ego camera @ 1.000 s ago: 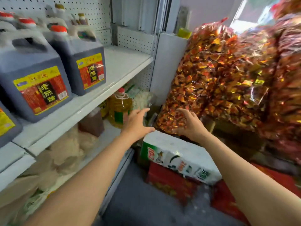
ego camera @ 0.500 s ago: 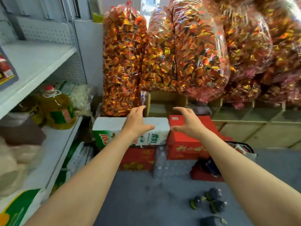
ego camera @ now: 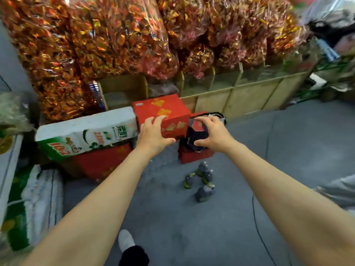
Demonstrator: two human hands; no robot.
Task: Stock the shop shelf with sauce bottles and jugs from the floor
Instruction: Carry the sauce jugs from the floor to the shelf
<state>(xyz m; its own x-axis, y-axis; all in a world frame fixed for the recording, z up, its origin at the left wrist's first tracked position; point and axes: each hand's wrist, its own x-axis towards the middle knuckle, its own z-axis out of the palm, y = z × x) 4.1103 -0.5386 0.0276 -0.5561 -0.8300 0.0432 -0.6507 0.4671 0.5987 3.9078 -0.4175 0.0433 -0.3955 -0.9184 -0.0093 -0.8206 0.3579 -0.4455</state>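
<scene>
Several small dark sauce bottles (ego camera: 199, 179) with yellow-green labels stand and lie in a cluster on the grey floor, below and between my hands. My left hand (ego camera: 154, 134) is stretched forward with relaxed fingers, holding nothing, in front of a red box (ego camera: 163, 110). My right hand (ego camera: 212, 134) is also out in front, fingers spread and empty, over a dark bag on a lower red box (ego camera: 196, 155). The shelf edge (ego camera: 7, 169) shows only at the far left.
A white and green carton (ego camera: 86, 133) lies on red boxes at left. Big bags of red and gold wrapped sweets (ego camera: 115, 35) hang over wooden bins (ego camera: 240, 96) behind. Packaged goods (ego camera: 36, 204) lean at lower left. My shoe (ego camera: 125, 240) is at the bottom.
My view has swung right and down, away from the shelf and its jugs towards the floor. The bottles on the floor have come into fuller view. Both hands stay outstretched and empty.
</scene>
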